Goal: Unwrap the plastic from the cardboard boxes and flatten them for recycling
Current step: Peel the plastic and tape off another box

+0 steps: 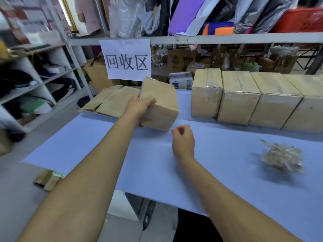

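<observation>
My left hand (pixel 139 106) grips the left side of a cardboard box (pixel 160 105), tilted and lifted over the blue table (pixel 87 145). My right hand (pixel 182 138) hovers just below and right of that box, fingers curled, holding nothing. Behind the held box lies a pile of flattened cardboard (pixel 111 102). A row of several plastic-wrapped boxes (pixel 244 96) stands along the table's back right. A crumpled ball of clear plastic wrap (pixel 282 157) lies on the table at the right.
A white paper sign (pixel 127 60) hangs from the metal shelf rail (pixel 227 39) behind the table. Shelving with clutter stands at the left (pixel 35 84). More cardboard boxes (pixel 181 60) sit behind the table. Something flat lies on the floor at lower left (pixel 49 179).
</observation>
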